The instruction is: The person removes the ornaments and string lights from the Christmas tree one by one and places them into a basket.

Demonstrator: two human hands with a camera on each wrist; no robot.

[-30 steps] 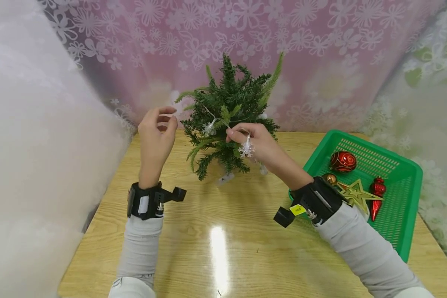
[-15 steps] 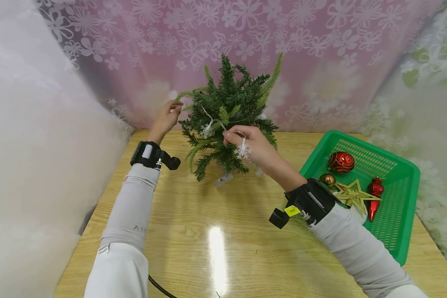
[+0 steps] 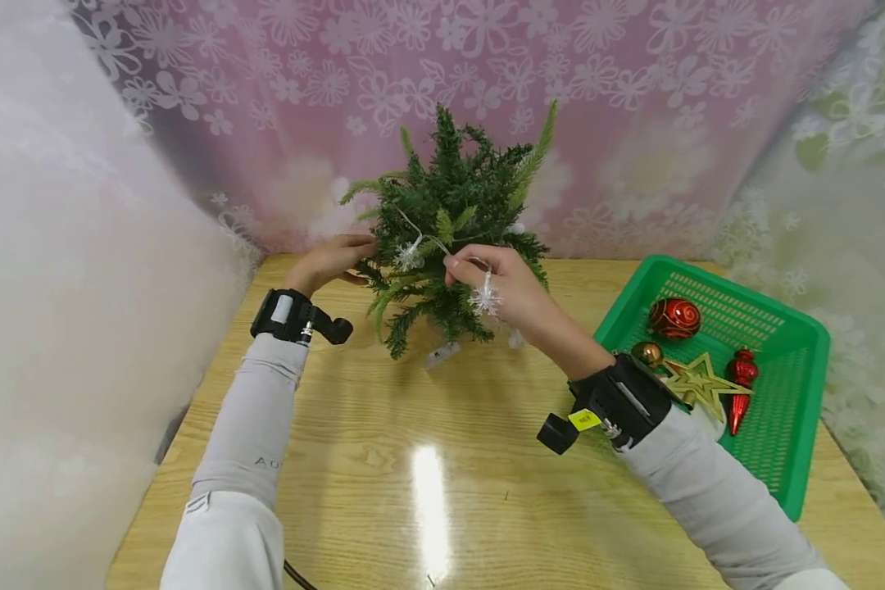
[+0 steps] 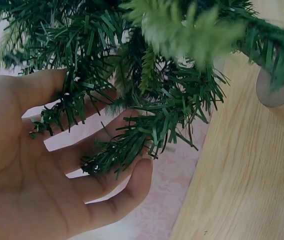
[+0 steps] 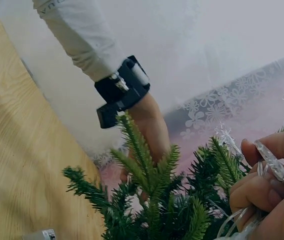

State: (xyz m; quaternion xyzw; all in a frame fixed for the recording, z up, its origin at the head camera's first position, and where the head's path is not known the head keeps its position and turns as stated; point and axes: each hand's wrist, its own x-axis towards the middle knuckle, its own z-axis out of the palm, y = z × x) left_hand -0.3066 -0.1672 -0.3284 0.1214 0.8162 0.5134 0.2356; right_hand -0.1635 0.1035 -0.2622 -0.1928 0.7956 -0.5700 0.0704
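A small artificial Christmas tree [image 3: 460, 184] stands at the back of the table, with a string of snowflake lights [image 3: 485, 297] draped over its front. My right hand [image 3: 512, 287] pinches the thin clear wire of that string between thumb and forefinger; one snowflake hangs over the back of the hand. In the right wrist view, loops of wire run below the curled fingers [image 5: 254, 192]. At the tree's left side is my left hand [image 4: 37, 170], its loosely bent fingers spread behind the lower branches [image 4: 127, 145], the thumb touching a twig. In the head view its fingertips are partly hidden by needles.
A green plastic basket [image 3: 811, 410] at the right holds a red ball [image 3: 674, 318], a small gold ball [image 3: 646, 353], a gold star [image 3: 701, 382] and a red drop-shaped ornament [image 3: 741, 389]. A floral curtain [image 3: 324, 98] hangs close behind the tree. A black cable [image 3: 298, 576] lies near the front.
My left hand has moved from beside the tree, first up near a pale upper branch, then down and right in among the left branches. My right hand keeps its pinch on the wire, nearly still.
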